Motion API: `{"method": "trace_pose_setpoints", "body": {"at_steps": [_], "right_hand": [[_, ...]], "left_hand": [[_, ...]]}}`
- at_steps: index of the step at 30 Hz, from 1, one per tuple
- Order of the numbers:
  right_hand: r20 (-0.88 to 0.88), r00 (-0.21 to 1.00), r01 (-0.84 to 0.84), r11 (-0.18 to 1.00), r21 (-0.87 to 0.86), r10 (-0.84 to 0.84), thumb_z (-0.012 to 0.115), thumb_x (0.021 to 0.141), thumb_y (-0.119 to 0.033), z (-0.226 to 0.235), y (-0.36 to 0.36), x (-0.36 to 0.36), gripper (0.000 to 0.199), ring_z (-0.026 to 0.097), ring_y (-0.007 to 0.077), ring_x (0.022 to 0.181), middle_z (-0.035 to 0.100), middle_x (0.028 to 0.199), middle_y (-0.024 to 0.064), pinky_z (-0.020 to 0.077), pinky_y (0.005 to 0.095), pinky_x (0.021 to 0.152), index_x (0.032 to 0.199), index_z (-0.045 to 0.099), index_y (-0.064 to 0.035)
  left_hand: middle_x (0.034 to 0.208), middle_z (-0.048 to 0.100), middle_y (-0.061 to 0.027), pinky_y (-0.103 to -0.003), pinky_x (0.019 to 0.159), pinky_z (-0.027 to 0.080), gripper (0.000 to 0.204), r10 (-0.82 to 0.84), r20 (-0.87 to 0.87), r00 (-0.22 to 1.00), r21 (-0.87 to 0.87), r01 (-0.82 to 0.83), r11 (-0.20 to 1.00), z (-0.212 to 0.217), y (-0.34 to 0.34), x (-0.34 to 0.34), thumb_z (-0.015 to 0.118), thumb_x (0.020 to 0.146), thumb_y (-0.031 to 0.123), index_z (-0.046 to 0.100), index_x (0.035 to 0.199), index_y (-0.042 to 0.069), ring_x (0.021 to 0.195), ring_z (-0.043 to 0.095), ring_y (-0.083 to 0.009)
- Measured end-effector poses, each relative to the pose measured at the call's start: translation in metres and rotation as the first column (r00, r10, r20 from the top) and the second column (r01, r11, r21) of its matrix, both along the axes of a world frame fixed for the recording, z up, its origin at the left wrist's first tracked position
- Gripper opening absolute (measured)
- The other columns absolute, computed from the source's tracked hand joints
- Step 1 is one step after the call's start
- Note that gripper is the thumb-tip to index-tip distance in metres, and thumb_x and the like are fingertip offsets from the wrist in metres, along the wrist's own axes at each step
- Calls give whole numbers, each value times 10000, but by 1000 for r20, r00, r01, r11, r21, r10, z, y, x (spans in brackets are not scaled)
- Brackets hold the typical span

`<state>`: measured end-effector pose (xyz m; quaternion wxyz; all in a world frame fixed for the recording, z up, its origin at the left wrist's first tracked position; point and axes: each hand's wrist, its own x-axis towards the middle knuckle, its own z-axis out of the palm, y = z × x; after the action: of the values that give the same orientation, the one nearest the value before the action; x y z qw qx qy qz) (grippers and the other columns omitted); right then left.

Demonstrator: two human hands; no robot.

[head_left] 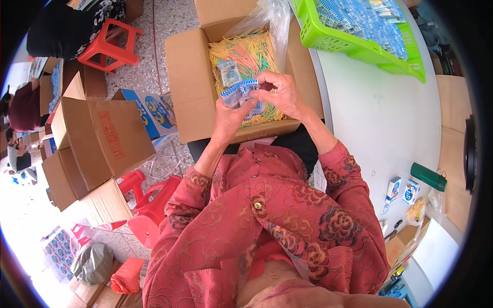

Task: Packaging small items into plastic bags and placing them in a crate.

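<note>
A small clear plastic packet with a blue-and-white striped edge [239, 91] is held up between my two hands, above an open cardboard box [186, 82]. My left hand [231, 118] grips its lower side, thumb raised against it. Fingers of my right hand [282, 95] pinch its right edge. What is inside this packet is too small to make out. Thin yellow, orange and green plastic sticks [257, 49] fill much of the box. Another striped packet [229, 73] lies on the sticks, just beyond my left hand. A clear plastic liner [277, 25] hangs over the box's far right corner.
Right of the box stands a white table [370, 113], bearing a green basket [354, 51] of many striped packets and a green bottle [429, 177]. On the left are a large open carton [110, 138], red stools [149, 215] and another red stool [110, 46] beside a seated person.
</note>
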<state>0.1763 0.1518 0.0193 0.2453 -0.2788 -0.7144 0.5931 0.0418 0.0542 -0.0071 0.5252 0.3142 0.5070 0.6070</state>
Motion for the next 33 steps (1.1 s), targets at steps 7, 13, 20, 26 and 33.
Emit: {"method": "trace_pose_setpoints", "body": {"at_steps": [7, 13, 20, 26, 33], "right_hand": [[-8, 1000, -5, 994, 107, 6, 669, 751, -33, 7, -2, -1, 115, 504, 46, 665, 555, 722, -7, 418, 212, 604, 832, 594, 3], [-95, 995, -20, 990, 139, 34, 700, 712, -19, 24, -12, -4, 270, 520, 74, 727, 573, 903, 21, 430, 223, 614, 962, 597, -35], [-55, 998, 33, 753, 657, 5, 726, 661, -44, 48, -25, 2, 321, 582, 172, 776, 550, 1007, 62, 485, 274, 630, 961, 612, -57], [68, 997, -41, 572, 819, -26, 672, 695, -104, 44, -25, -11, 163, 587, 200, 744, 532, 895, 32, 499, 304, 623, 828, 582, -75], [-224, 974, 36, 969, 242, 20, 614, 821, -64, 60, 12, -29, 60, 479, 22, 665, 554, 890, -16, 400, 183, 594, 870, 583, -44]], "left_hand": [[902, 622, 4, -236, 717, 481, 240, -30, 114, 993, -21, 32, 999, 7, -11, -5, 654, 781, 27, 613, 1018, 27, 801, 561, -67], [888, 638, -10, -237, 709, 488, 233, 3, 84, 996, 7, -3, 1000, 9, -14, -8, 668, 771, 31, 631, 1000, 19, 796, 575, -72], [832, 645, -20, -224, 666, 490, 197, 98, 20, 995, 19, -98, 995, 15, -16, -9, 678, 758, 31, 645, 948, -8, 734, 580, -69], [712, 559, 48, -216, 567, 446, 88, 146, -122, 982, -3, -147, 989, 8, -12, -13, 662, 720, -11, 626, 793, 23, 623, 498, -40], [892, 630, -15, -246, 700, 495, 263, 188, -84, 979, 166, -172, 971, 35, 8, -35, 672, 734, -25, 627, 990, 17, 767, 587, -91]]}}
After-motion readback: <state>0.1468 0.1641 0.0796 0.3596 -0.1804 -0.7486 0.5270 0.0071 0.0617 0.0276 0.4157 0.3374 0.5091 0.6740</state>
